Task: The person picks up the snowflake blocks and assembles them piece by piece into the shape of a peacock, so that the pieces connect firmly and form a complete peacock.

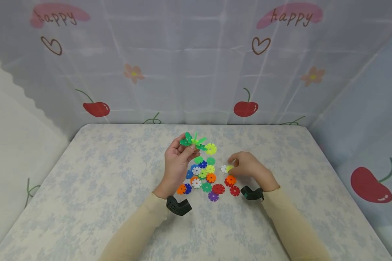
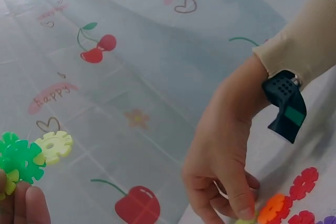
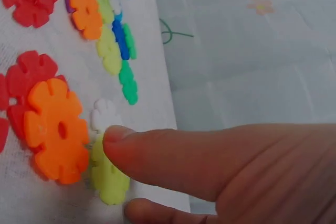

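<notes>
My left hand [image 1: 178, 158] holds up a cluster of interlocked plastic snowflake discs [image 1: 186, 141], mostly green with some yellow. A pale yellow disc [image 2: 55, 147] sticks out from its right side. At the right of the loose discs, my right hand [image 1: 248, 166] is down at the table with its thumb on a yellow snowflake disc [image 3: 110, 174]. A fingertip shows at that disc's near end in the right wrist view. A white disc [image 1: 224, 169] lies right against the yellow one.
Loose snowflake discs lie between the hands, among them a purple disc [image 1: 213, 196] and a white disc [image 1: 196, 183]. An orange disc [image 1: 230, 180] overlaps red ones close by the right hand. A printed curtain [image 1: 196, 72] hangs behind the table's far edge.
</notes>
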`<state>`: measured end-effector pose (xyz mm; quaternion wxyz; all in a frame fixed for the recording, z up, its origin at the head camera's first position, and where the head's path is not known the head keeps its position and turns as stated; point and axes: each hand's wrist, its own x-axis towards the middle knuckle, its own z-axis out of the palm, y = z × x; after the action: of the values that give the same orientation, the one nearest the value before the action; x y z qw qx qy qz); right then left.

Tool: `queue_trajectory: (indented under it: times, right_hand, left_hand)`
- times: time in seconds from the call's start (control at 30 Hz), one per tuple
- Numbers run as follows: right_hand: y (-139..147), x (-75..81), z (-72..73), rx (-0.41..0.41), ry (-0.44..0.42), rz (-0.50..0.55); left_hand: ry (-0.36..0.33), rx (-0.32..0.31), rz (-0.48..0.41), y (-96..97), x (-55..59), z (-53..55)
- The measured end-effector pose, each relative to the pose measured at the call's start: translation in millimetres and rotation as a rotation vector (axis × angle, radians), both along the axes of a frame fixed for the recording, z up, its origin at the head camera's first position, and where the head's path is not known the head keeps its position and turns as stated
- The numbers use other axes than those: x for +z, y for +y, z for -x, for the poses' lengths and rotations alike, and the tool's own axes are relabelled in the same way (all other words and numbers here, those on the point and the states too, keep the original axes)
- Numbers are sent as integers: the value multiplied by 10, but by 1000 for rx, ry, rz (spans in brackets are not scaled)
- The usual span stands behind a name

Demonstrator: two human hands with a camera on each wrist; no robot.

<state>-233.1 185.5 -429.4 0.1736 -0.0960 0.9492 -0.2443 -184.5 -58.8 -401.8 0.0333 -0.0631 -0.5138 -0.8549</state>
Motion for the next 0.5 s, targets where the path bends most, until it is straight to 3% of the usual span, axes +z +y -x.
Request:
queue_trajectory:
  times: [0.17,0.27,0.37,0.5]
  right_hand:
    - [9,-64,24,47,42,-45]
    - [45,-52,27,74,43,-18]
    - [93,-1,17,88,60,67]
    - [108,142,-41,74,154,249]
  left_hand:
    - [17,-2,9,-2,-6,1]
    - [22,-3,16,-2,-13,6]
    - [25,4,21,-1,-22,11]
    - [50,4,36,2,-41,14]
